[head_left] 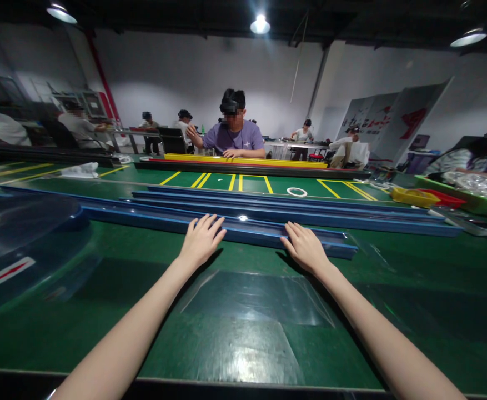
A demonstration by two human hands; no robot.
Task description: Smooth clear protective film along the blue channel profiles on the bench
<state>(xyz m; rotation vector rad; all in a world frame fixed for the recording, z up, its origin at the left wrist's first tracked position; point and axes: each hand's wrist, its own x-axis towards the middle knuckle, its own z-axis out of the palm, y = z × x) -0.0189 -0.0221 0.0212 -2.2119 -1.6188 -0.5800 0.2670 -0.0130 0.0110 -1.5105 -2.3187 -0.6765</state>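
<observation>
Across the green table lies a long blue channel rail (251, 229), its hollow side facing up. My left hand (202, 238) rests on the near edge of this rail, fingers stretched over it and a little apart. Farther right, near the rail's right end, my right hand (305, 244) lies on the same edge with its fingers extended. Neither hand is wrapped round anything. Just behind runs a second blue rail (376, 219), reaching farther right. In front of my hands, a clear plastic sheet (255, 297) is spread on the table.
A large dark roll of film (22, 239) with a red-marked label stands at left. Beyond the rails are a white ring (296, 192) and yellow and black rails (247, 159) before a co-worker (237, 133). A yellow tray (413, 196) and green tray (476, 200) are at right.
</observation>
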